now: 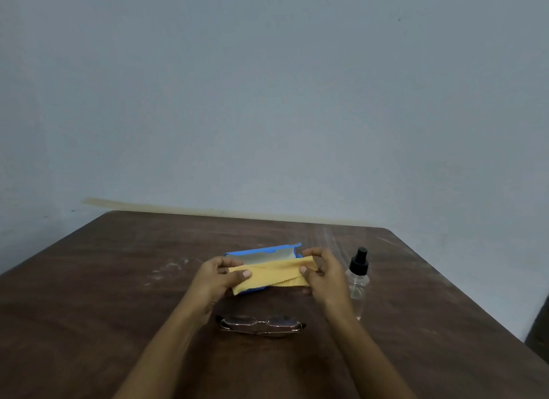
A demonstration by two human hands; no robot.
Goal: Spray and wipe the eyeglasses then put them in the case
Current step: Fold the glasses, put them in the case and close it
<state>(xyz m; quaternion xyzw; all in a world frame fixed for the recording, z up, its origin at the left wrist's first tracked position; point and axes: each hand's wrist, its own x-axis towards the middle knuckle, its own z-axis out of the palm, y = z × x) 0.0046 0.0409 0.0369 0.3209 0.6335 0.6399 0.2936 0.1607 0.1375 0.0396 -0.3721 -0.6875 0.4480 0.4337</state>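
The cloth (271, 272) and both hands hide most of the case (264, 251), so its inside cannot be seen. The right hand (325, 275) covers part of the bottle (358, 279). Both forearms run off the bottom edge.

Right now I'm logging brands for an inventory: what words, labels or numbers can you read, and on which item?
None can be read.
Spray bottle: clear, no label visible.
Blue case: no print visible.
Yellow cloth: plain.
Eyeglasses: any marking too small to tell.
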